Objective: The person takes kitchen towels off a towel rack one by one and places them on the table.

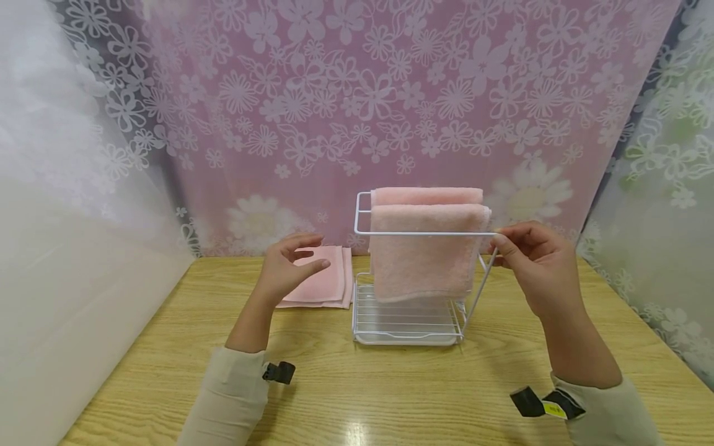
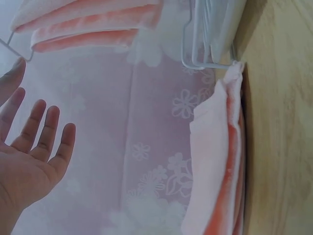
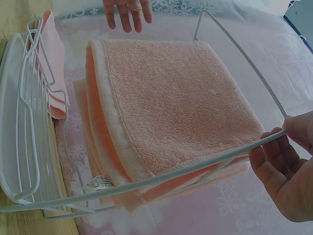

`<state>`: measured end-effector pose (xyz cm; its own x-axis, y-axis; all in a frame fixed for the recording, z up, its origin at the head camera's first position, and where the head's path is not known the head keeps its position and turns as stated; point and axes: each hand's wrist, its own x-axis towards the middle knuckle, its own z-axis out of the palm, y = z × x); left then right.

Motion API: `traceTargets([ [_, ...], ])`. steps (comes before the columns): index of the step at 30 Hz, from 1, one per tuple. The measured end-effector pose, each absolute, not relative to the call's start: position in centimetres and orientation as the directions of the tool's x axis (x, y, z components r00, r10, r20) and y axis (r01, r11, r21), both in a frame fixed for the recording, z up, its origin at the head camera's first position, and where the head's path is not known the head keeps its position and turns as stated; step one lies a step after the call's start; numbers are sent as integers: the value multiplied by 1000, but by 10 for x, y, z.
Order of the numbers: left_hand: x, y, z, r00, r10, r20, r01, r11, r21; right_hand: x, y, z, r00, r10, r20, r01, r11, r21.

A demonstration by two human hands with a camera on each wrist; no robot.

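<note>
The right hand (image 1: 543, 269), right of centre in the head view, pinches the upper corner of the white wire rack (image 1: 426, 233) between thumb and fingers; the left hand (image 1: 286, 266), left of centre, holds nothing, its thumb and fingers spread apart. Pink hanging towels (image 1: 426, 263) drape inside the rack's top, behind its front rail, while folded towels (image 1: 320, 280) lie on the tabletop (image 1: 357, 387) just left of the rack. The step looks like steadying the frame around the hung cloth; to do it well, a light pinch should serve, with no sideways pull that could drag the base or skew the folds. If the left hand is to lift a folded towel, taking the whole layered edge would probably hold the fold better than grabbing the top sheet. The right wrist view alone shows a printed label (image 3: 99, 183) at the lower left of the frame, and the layers stacked beneath the front cloth. The left wrist view gives the open palm and, at lower right, the folded towels' several edges, which the head view flattens; whether they touch the rack I cannot tell.
</note>
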<state>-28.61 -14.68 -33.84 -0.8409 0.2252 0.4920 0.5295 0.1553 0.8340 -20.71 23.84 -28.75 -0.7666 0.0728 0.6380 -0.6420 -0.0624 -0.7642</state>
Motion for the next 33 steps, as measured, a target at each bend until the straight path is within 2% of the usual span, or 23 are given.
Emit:
traceTargets([
  [16, -276, -142, -315, -806, 245, 539, 580, 146, 801, -207, 237, -287, -774, 103, 625, -631, -37, -775],
  [24, -271, -138, -306, -755, 256, 603, 639, 87, 764, -207, 237, -287, -779, 115, 616, -622, -24, -783],
  [33, -263, -130, -291, -744, 265, 613, 647, 55, 761, -206, 237, -287, -779, 117, 616, -621, -8, -784],
])
